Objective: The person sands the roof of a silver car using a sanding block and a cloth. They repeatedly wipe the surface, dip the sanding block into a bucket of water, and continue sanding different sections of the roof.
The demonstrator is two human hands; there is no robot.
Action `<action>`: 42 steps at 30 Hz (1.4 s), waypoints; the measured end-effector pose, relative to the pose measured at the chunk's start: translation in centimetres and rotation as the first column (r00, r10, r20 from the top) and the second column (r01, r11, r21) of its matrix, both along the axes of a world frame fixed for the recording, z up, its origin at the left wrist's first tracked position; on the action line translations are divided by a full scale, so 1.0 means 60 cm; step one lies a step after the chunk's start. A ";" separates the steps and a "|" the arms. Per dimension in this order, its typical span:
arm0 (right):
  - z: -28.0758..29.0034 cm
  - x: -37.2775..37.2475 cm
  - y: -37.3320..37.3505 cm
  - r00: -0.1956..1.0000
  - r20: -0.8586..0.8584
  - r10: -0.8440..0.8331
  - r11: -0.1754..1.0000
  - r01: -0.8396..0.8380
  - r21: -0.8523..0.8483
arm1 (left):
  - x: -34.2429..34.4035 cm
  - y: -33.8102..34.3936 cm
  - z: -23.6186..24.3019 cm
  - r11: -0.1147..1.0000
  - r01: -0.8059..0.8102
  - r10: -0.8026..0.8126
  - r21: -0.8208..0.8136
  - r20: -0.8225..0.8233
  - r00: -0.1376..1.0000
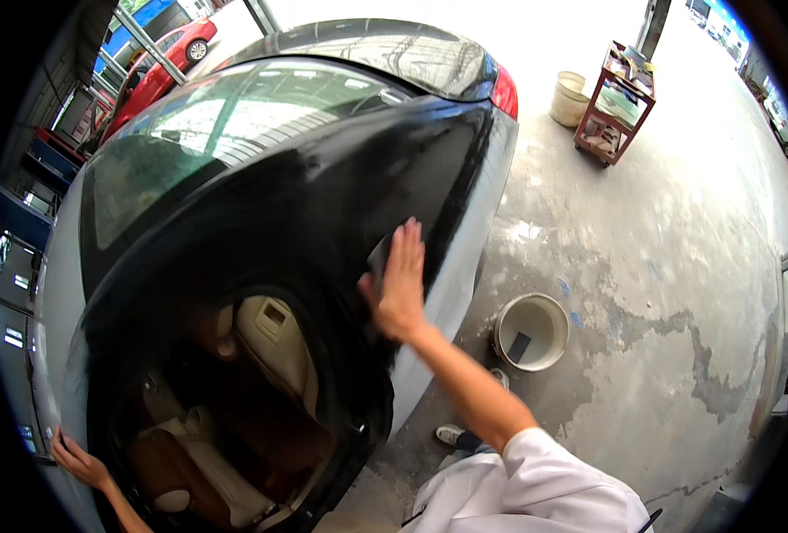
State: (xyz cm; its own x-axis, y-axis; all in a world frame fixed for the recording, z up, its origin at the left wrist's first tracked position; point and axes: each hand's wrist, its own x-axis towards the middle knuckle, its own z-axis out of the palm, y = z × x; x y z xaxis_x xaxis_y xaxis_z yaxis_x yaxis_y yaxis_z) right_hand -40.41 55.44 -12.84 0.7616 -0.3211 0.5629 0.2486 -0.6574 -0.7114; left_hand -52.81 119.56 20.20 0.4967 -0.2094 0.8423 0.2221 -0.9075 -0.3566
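Car's (274, 209) long axis runs near-far, tail (403, 58) away; R hand (401, 289) flat on panel (429, 173), L hand (80, 463) grip unclear.

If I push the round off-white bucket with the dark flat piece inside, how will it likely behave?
The round off-white bucket would probably feel stiff, since its rim holds a round shape. Knocked over, it might roll on its curved wall. The dark rectangular piece inside appears loose, so it could slide.
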 end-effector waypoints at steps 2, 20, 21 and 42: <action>0.013 0.117 -0.103 0.986 0.065 -0.151 0.987 0.154 -0.037 | 0.009 -0.017 -0.002 1.000 0.018 -0.018 -0.013 0.012 1.000; 0.100 0.261 -0.224 0.995 0.097 -0.035 0.988 0.049 -0.149 | -0.017 -0.051 -0.023 0.993 0.036 -0.031 -0.116 0.042 0.999; 0.085 0.267 -0.230 0.996 0.056 -0.075 0.979 0.085 -0.186 | -0.022 -0.035 -0.030 0.996 0.061 -0.057 -0.065 0.058 0.997; 0.350 0.048 0.142 0.676 0.221 0.703 0.609 -0.413 -0.677 | 0.002 -0.255 -0.024 0.949 0.115 -0.058 -0.294 0.194 0.979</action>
State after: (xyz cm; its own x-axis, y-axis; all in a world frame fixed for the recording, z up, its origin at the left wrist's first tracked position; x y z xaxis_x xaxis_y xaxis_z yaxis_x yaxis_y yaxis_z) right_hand -37.54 63.95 8.17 0.3030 0.5465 0.7807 0.8739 -0.4862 0.0012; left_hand -52.71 104.23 18.73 0.3218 0.0340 0.9462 0.1726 -0.9847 -0.0234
